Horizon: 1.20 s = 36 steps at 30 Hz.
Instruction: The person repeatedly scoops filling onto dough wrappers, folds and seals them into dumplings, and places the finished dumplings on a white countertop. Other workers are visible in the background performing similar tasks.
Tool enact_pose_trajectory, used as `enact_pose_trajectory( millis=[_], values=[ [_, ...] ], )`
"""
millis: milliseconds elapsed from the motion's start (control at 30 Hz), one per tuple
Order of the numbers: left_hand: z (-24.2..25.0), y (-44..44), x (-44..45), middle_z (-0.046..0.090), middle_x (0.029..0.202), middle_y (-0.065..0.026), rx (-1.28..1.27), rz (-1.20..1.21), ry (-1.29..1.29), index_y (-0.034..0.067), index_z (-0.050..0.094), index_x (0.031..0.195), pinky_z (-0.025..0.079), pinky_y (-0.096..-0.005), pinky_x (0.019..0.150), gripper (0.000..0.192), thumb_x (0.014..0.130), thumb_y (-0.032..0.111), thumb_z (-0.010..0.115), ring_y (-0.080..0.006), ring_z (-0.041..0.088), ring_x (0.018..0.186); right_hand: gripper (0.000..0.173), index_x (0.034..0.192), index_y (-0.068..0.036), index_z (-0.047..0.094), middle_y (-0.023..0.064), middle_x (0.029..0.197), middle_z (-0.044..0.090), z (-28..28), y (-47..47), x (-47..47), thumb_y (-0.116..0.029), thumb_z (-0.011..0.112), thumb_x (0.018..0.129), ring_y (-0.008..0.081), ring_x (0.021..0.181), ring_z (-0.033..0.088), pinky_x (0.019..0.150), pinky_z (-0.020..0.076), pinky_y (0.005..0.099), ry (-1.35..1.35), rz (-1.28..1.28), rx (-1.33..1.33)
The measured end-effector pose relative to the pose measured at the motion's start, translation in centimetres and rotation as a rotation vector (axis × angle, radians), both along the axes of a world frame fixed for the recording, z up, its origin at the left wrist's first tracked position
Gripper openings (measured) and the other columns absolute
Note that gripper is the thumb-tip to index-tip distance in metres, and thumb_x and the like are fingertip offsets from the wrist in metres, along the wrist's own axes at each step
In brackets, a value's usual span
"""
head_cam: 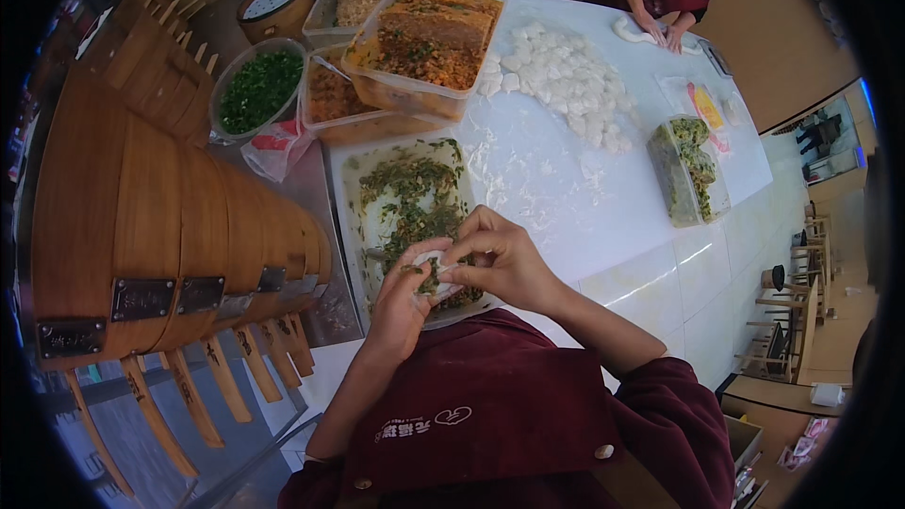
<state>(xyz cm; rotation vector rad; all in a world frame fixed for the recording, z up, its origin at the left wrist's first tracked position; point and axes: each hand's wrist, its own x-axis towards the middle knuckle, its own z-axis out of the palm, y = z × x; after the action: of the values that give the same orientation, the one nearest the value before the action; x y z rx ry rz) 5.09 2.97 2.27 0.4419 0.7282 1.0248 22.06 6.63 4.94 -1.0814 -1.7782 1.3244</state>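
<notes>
A dough wrapper (444, 287) with chopped green filling in its middle rests in my left hand (397, 311), which cups it from below. My right hand (510, 261) pinches the wrapper's edge between thumb and fingers. Both hands are over the near part of a plastic tub (348, 226) of chopped green filling (417, 191). Part of that filling lies hidden behind my hands. Farther off on the floured white table (523, 170) lies a heap of small flattened dough pieces (565, 71).
Stacked bamboo steamers (141, 219) with wooden handles rise at left. Beyond the tub are containers of orange filling (438, 35) and chopped greens (261, 92). Another green-filling tub (686, 170) stands at right. At the far end, a co-worker's hands (664, 34) press a dough roll (629, 30).
</notes>
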Motion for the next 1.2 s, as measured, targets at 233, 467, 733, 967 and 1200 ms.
enact_pose_trajectory(
  millis=[233,467,733,967,1200],
  values=[
    [0.2,0.1,-0.1,0.056,0.106,-0.0126,0.056,-0.058,0.129,-0.004,0.048,0.118,0.050,-0.0335,0.082,0.033,0.088,0.002,0.036,-0.0179,0.059,0.093,0.016,0.084,-0.008,0.070,0.0029,0.089,0.046,0.0,0.3,0.0,-0.005,0.078,0.070,0.0157,0.081,0.049,0.067,0.0432,0.0274,-0.021,0.016,0.062],
    [-0.7,0.2,-1.0,0.056,0.105,-0.0085,0.061,-0.181,0.242,0.001,0.051,0.115,0.053,-0.0330,0.078,0.050,0.099,0.041,0.026,-0.0160,0.059,0.091,0.017,0.084,-0.009,0.070,0.0026,0.088,0.045,0.4,0.5,-0.1,-0.004,0.077,0.070,0.0164,0.083,0.048,0.070,0.0412,0.0271,0.014,0.094,-0.019],
    [-0.8,0.4,-0.9,0.058,0.094,-0.0089,0.065,-0.278,0.391,0.000,0.056,0.107,0.055,-0.0284,0.066,0.071,0.093,0.062,0.024,-0.0140,0.058,0.083,0.022,0.088,-0.009,0.069,0.0053,0.091,0.047,0.1,0.7,-0.4,-0.003,0.076,0.068,0.0194,0.086,0.048,0.072,0.0418,0.0280,-0.020,0.274,0.014],
    [-0.4,1.3,-2.0,0.054,0.116,-0.0090,-0.073,-0.268,0.155,0.004,0.046,0.126,0.053,-0.0288,0.067,0.053,0.097,0.046,0.031,-0.0163,0.056,0.097,0.015,0.083,-0.006,0.069,0.0045,0.088,0.048,0.2,0.7,-0.1,-0.008,0.078,0.070,0.0172,0.080,0.050,0.069,0.0421,0.0267,0.010,0.124,-0.019],
    [0.0,0.5,-0.7,0.053,0.107,-0.0086,0.086,-0.172,0.317,0.005,0.049,0.117,0.052,-0.0286,0.067,0.033,0.090,0.012,0.033,-0.0139,0.055,0.094,0.018,0.087,-0.009,0.070,0.0008,0.088,0.048,-0.2,0.3,0.0,-0.007,0.078,0.071,0.0100,0.070,0.045,0.057,0.0375,0.0230,-0.029,0.011,0.067]
  ],
)
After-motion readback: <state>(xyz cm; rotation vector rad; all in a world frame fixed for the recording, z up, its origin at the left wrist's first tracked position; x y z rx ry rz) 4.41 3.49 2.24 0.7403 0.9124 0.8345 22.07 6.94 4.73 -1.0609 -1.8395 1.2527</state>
